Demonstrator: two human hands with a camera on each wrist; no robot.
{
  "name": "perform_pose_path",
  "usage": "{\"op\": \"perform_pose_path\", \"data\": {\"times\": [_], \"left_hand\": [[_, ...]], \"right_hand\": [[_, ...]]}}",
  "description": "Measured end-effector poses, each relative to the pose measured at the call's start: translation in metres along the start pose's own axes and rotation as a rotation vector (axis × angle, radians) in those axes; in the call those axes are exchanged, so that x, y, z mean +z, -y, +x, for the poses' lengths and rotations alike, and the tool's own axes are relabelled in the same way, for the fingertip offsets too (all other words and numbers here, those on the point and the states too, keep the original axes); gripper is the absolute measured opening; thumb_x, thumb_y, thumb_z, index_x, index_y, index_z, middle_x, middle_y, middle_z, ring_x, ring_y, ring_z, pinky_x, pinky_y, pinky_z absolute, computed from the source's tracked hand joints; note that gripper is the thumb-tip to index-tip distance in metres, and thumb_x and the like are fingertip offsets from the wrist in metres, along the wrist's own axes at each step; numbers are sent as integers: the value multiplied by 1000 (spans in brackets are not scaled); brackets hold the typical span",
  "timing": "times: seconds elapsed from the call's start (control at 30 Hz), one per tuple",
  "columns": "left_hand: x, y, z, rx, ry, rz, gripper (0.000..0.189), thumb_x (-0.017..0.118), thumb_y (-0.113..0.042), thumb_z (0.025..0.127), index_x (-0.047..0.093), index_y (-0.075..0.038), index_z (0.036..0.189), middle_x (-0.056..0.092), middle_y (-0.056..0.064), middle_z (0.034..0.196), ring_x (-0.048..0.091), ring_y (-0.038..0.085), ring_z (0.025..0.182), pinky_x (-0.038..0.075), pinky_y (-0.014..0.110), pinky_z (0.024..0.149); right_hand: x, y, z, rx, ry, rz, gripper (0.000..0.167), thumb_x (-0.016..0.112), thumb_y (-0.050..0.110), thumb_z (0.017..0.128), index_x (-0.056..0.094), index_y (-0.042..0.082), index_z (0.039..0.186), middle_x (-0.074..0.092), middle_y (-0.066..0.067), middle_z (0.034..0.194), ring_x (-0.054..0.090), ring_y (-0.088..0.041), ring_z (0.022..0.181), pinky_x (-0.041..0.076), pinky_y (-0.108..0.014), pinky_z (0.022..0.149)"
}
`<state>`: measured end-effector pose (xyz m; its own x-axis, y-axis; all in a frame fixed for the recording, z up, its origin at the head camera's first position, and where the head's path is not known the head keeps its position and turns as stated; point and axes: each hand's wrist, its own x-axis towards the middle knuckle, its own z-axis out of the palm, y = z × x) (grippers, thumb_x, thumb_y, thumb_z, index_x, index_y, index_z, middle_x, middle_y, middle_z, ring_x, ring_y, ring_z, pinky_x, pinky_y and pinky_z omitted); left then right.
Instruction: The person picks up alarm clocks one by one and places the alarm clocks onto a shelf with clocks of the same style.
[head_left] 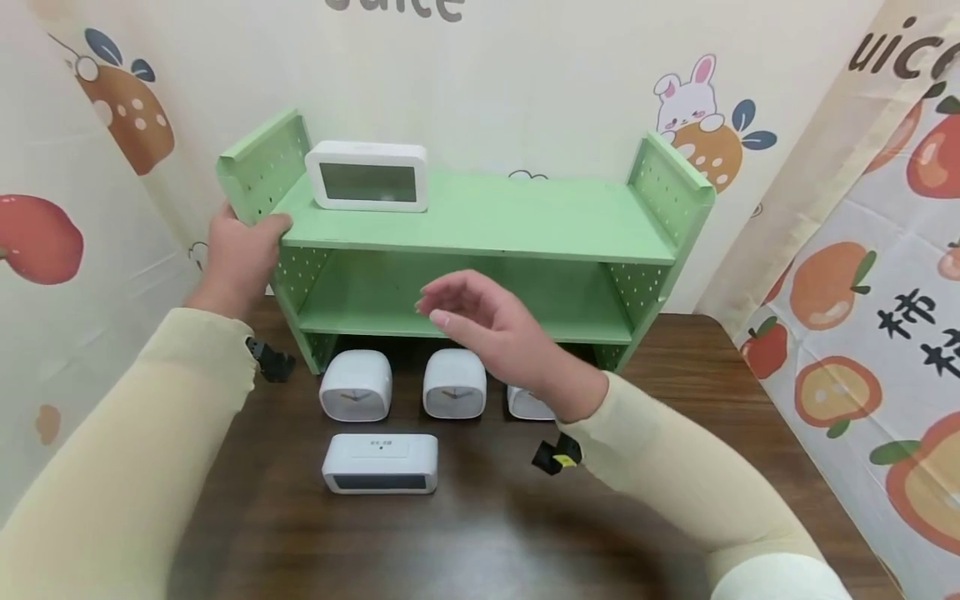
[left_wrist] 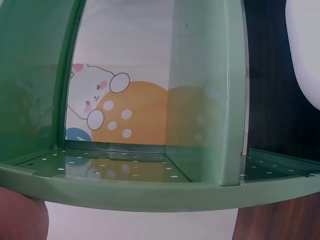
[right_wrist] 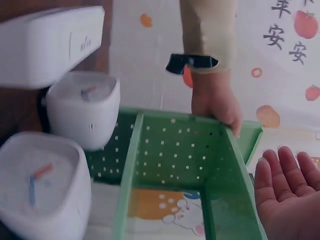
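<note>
A light green two-tier shelf [head_left: 480, 215] with perforated side panels stands at the back of the table. My left hand [head_left: 240, 254] grips its left side panel, the thumb lying at the front edge of the upper board; the right wrist view also shows that hand. On the upper board, at the left end, a white digital clock [head_left: 367, 177] stands with its dark screen facing me. My right hand [head_left: 498, 325] hovers in front of the shelf with fingers loosely bent, holding nothing. In the right wrist view its fingers [right_wrist: 284, 175] are spread with the palm showing.
Three small white analog clocks [head_left: 356, 385] form a row before the shelf's foot, the right one partly hidden by my right wrist. Nearer me, another white digital clock [head_left: 380, 463] lies on the dark wood table [head_left: 480, 542]. Fruit-printed cloth [head_left: 540, 92] hangs behind and on both sides.
</note>
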<state>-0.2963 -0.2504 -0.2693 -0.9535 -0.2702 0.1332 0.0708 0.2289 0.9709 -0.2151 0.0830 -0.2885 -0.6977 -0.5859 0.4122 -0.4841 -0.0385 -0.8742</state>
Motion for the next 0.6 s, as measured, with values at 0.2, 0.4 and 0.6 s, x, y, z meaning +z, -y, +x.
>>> {"op": "perform_pose_path", "data": {"times": [0.2,0.4,0.6], "left_hand": [[3,4,0,1,4,29,60,55,-32,101,38,-21,157,44,7,153,45,19,131,34,43,116],[4,7,-1,13,-1,24,60,54,-33,102,37,-22,158,42,7,156,43,19,134,31,42,118],[4,7,0,19,3,-10,59,53,-33,104,35,-22,159,41,7,157,43,20,135,31,42,118]], "right_hand": [[16,-18,-16,91,28,10,28,57,12,106,57,3,132,64,-14,127,61,-22,118,50,-39,103],[26,-37,-29,137,28,35,31,58,13,105,57,1,134,64,-16,129,62,-21,119,51,-44,100],[32,-53,-38,134,-16,66,30,58,10,104,58,1,133,64,-17,129,62,-24,122,48,-38,104]]}}
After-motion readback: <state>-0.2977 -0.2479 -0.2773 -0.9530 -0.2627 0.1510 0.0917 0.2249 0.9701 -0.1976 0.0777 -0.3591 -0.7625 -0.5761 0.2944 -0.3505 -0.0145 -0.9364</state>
